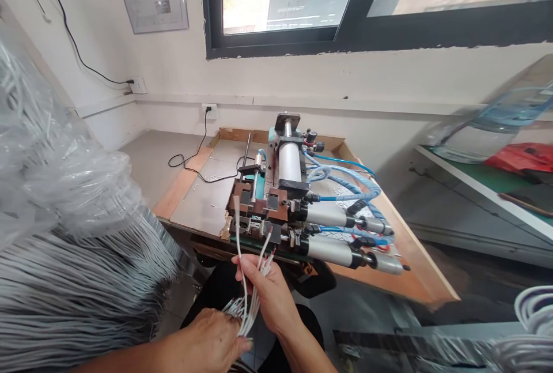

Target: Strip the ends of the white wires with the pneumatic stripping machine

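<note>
Head view: hands [272, 298] curled round pale cables [252, 314], right higher.

The bundle of cables [253, 312] is thin, light grey-white, and it is held between the left hand [216, 335] and the right hand [273, 295]. The cables spread a little at the top, where several ends show small reddish tips. One cable [238, 234] stands apart from the others, almost upright and slightly bent, and its upper end looks pale and wider.
</note>
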The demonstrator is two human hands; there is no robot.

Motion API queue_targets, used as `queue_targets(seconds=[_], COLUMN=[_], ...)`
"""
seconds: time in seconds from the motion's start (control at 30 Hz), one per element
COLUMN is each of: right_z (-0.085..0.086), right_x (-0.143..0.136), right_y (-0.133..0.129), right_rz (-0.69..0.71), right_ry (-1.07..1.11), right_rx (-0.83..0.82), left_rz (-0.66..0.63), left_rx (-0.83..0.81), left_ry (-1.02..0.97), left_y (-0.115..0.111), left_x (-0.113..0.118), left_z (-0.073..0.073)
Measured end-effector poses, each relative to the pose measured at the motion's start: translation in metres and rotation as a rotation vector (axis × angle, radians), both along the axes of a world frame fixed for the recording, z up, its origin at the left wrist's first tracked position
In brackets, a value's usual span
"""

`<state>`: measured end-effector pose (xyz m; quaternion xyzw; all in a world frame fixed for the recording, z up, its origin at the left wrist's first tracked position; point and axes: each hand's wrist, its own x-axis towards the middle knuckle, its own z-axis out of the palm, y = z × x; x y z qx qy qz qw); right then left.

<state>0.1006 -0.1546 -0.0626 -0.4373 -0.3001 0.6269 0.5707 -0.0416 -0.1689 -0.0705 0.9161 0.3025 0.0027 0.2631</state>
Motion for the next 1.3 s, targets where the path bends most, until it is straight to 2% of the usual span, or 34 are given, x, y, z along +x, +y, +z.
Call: queue_targets(seconds=[0.17,0.3,0.43,0.57,0.8,1.1,1.2,1.3], right_z=[-0.001,-0.007,-0.01,-0.009,-0.004,-0.014,-0.018,-0.027], right_x=[0.004,0.005,0.007,0.01,0.009,0.01,0.012,0.015], right_y=[-0.003,-0.008,-0.007,0.0,0.004,0.004,0.002,-0.007], right_rz=[-0.128,-0.21,-0.172,-0.164,-0.171,-0.139,-0.105,0.031], right_ry=[0.038,0.074,0.077,0.124,0.152,0.095,0.023,-0.063], right_rx=[-0.015,-0.052,-0.091,-0.108,-0.142,-0.111,-0.041,0.041], left_rz=[-0.04,0.003,0.16,0.21,0.232,0.244,0.297,0.425], left_rx=[0.037,-0.064,-0.178,-0.223,-0.275,-0.298,-0.285,-0.364], left_ry=[-0.007,-0.052,-0.177,-0.251,-0.197,-0.2,-0.248,-0.375], left_y=[0.001,0.009,0.021,0.025,0.023,0.023,0.025,0.03], left_x=[0.001,0.003,0.011,0.018,0.019,0.016,0.013,0.01], left_z=[-0.002,0.001,0.016,0.025,0.019,0.017,0.014,0.012])
